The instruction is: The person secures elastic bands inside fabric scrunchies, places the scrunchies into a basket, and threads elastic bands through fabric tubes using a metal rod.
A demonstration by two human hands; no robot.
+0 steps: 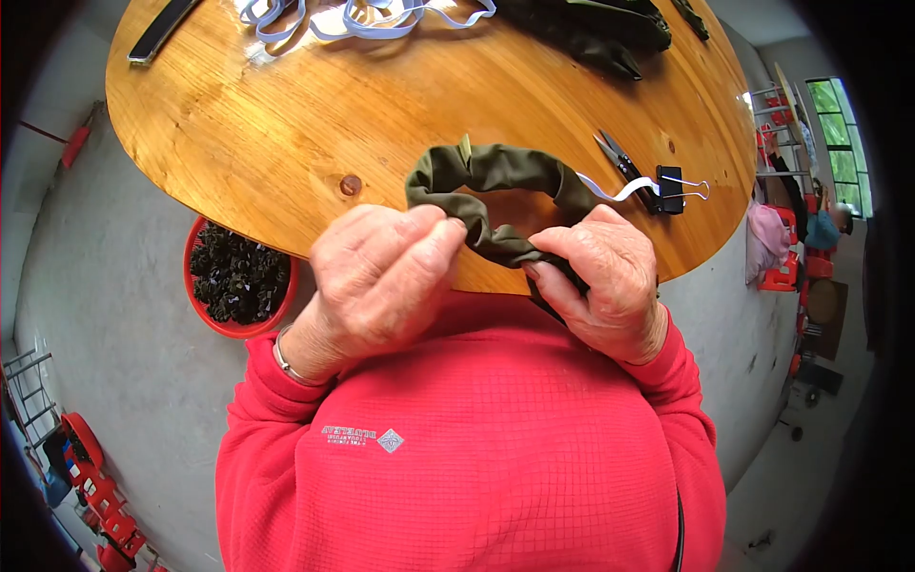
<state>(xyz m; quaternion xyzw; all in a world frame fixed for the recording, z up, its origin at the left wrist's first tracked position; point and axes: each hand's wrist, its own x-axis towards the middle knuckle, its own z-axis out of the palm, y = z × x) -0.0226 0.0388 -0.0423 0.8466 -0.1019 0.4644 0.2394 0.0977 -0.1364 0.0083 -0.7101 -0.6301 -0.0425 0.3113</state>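
Observation:
An olive-green fabric tube [519,170], gathered and bent into a loop, is held over the near edge of the table. My left hand [386,272] pinches its near left part between thumb and fingers. With thumb and forefinger, my right hand [605,276] grips the near right part. From the tube's right side comes a white elastic band [634,187], which runs to a black binder clip [672,191] on the table. Black-handled scissors [624,164] lie beside the clip. A small yellowish piece [465,149] sticks up at the far side of the loop; its kind is unclear.
The wooden table [286,124] carries a heap of white elastic [381,21], dark green fabric [591,33] and a dark flat object [162,30]. On the floor at left stands a red basin [202,303] of dark bunched pieces [238,276]. Red stools [782,272] stand at right.

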